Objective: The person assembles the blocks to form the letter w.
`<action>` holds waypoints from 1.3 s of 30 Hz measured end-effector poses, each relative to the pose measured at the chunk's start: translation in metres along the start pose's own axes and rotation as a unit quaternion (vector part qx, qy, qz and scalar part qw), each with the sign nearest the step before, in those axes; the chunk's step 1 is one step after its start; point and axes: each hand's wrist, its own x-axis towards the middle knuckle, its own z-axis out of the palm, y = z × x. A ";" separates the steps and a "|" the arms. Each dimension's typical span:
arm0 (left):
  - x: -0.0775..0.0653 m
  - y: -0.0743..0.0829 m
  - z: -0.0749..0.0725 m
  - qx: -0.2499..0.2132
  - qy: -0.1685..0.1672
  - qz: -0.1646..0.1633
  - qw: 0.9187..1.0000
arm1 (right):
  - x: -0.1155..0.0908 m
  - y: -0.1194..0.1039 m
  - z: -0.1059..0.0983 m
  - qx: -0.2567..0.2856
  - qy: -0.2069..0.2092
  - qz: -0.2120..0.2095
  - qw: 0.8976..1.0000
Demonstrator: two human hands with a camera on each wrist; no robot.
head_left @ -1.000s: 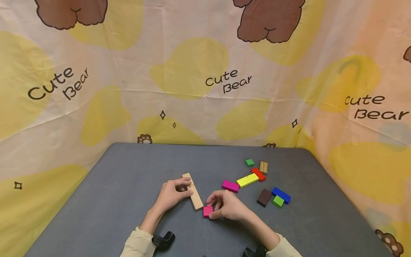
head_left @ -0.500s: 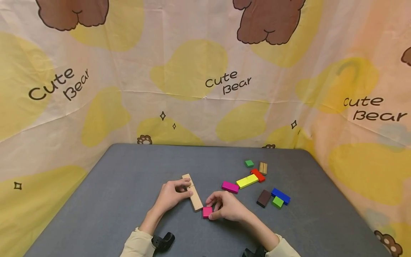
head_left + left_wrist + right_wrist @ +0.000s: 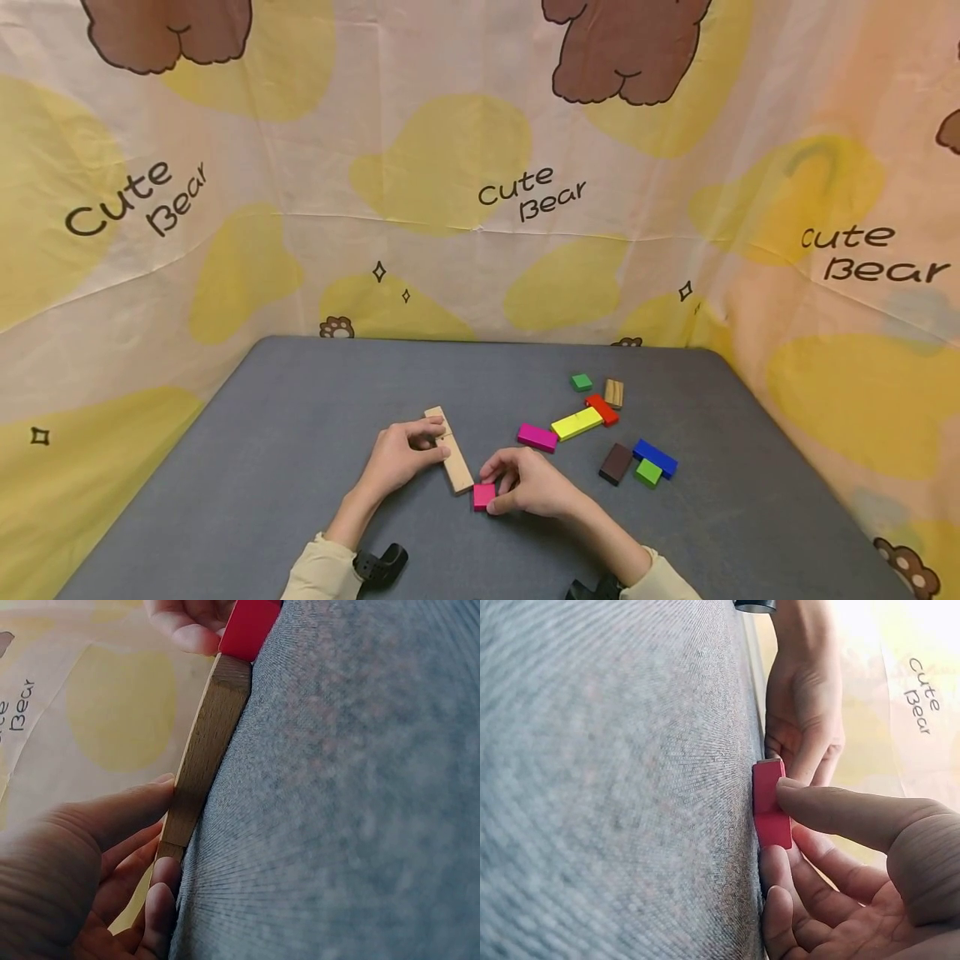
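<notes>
Two plain wooden blocks lie end to end on the table in the head view, a long one (image 3: pixel 457 471) nearer and another (image 3: pixel 433 412) beyond it. My left hand (image 3: pixel 402 454) grips them around their joint, thumb on the long block's side and fingers reaching over and curled by the farther block. At the near end of the long block sits a small pink block (image 3: pixel 483 498), its corner right at the wood. My right hand (image 3: pixel 536 483) pinches this pink block between thumb and fingers. In the left wrist view, the pink block (image 3: pixel 251 630) meets the wooden end.
Right of my hands on the grey table (image 3: pixel 337 375) lie a magenta block (image 3: pixel 537 437), a yellow one (image 3: pixel 577 424), a red one (image 3: pixel 602 410), a dark brown one (image 3: pixel 616 464), a blue one (image 3: pixel 655 458) and a light green one (image 3: pixel 648 473). Patterned cloth (image 3: pixel 420 167) surrounds the table.
</notes>
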 end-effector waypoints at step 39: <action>0.002 -0.004 0.001 0.003 0.000 0.004 1.000 | -0.016 0.003 -0.057 0.005 0.102 -0.008 0.995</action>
